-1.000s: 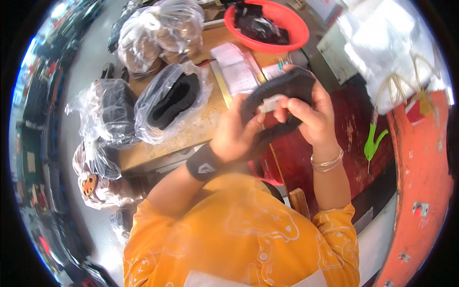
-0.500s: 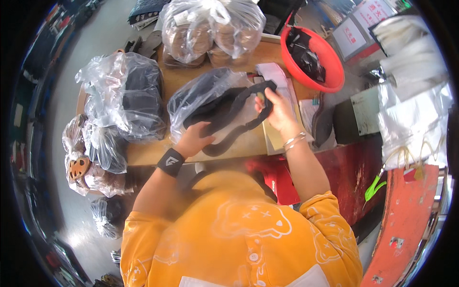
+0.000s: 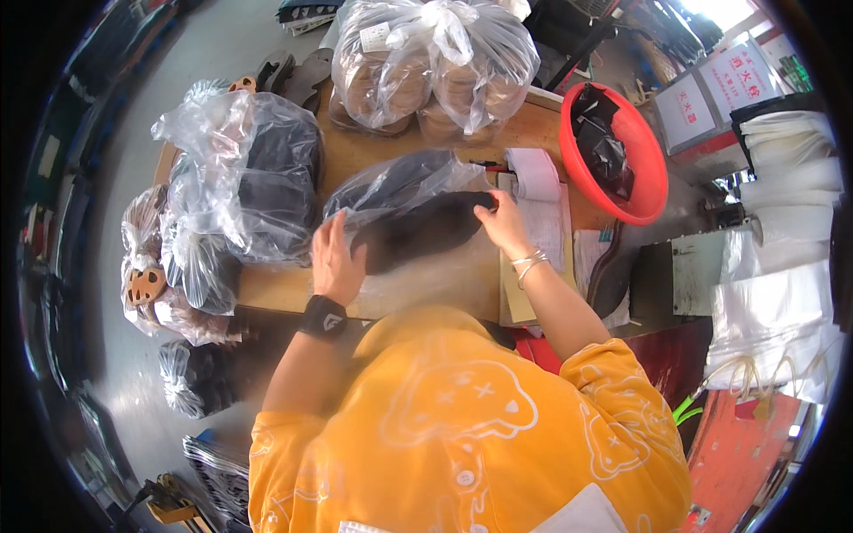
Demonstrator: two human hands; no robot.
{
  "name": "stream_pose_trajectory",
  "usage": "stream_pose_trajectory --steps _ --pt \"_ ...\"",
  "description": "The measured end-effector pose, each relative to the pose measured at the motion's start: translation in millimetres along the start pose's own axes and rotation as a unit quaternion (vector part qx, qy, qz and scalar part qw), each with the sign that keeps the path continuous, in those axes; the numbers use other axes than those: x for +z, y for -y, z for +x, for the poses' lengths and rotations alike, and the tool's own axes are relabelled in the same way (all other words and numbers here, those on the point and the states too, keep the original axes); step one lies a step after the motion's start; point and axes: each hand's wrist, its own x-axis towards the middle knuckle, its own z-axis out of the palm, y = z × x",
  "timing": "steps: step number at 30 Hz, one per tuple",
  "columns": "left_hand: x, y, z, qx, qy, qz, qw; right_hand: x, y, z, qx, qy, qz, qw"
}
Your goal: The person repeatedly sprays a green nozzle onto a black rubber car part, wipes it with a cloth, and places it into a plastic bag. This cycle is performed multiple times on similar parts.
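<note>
A stack of dark, sole-shaped pieces [image 3: 418, 233] lies slantwise on the near part of the wooden table, slightly blurred. My right hand [image 3: 508, 222] grips its right end, thumb on the near side and fingers at the tip. At the other end, my left hand [image 3: 338, 264] has its fingers stretched up and its thumb apart, beside the stack and against the plastic. Just behind the stack lies a clear plastic bag [image 3: 391, 182] with more dark pieces inside. Whether the stack is partly in this bag I cannot tell.
Bagged dark pieces [image 3: 275, 191] stand on the left, and bagged round brown stacks [image 3: 382, 84] at the back. Right of my hands are papers [image 3: 546, 213], a red basin [image 3: 653, 178] holding black plastic, and a dark sole [image 3: 609, 275]. White plastic sheets [image 3: 769, 311] hang far right.
The dark pieces, earlier spread apart and raised at the right, now lie together as a closed stack. My left hand has turned fingers up. The view has shifted.
</note>
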Motion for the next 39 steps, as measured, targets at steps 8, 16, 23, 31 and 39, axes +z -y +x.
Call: stream_pose_trajectory --steps 8,16,23,31,39 --pt "-15 5 24 -0.105 0.085 0.119 0.984 -20 29 -9 -0.224 0.120 -0.082 0.964" --pt "-61 -7 68 -0.194 -0.228 -0.275 0.913 -23 26 -13 -0.229 0.150 -0.081 0.958" --pt "-80 -126 37 0.108 -0.022 -0.173 0.979 -30 22 -7 -0.227 0.177 -0.048 0.957" --pt "-21 -59 10 -0.027 0.306 0.119 0.944 -36 41 -7 -0.193 0.200 -0.119 0.953" --pt "-79 -73 13 0.138 0.313 0.334 0.878 -104 9 4 -0.314 0.231 -0.373 0.842"
